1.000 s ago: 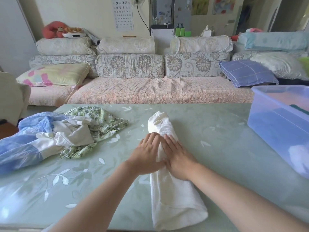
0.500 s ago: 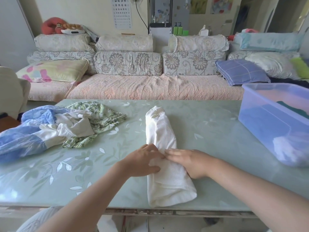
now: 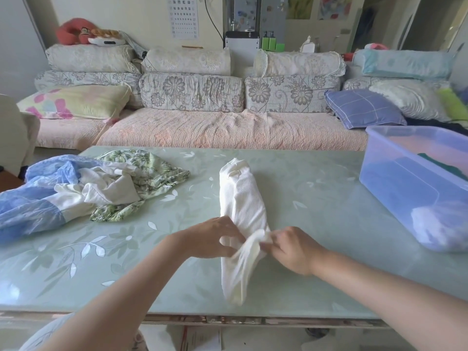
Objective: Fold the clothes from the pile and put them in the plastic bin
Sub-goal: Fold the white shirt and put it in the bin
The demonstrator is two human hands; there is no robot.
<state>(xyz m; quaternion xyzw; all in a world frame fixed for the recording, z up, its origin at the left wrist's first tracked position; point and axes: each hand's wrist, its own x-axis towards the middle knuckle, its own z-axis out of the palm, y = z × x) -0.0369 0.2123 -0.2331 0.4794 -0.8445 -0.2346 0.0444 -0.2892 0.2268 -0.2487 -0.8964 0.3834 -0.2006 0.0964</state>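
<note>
On the green table (image 3: 316, 249), both hands grip the white garment (image 3: 241, 203)

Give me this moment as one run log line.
step: folding | left hand: grips white ribbed garment | right hand: pinches same garment | clothes pile: table left | plastic bin: table right
</note>
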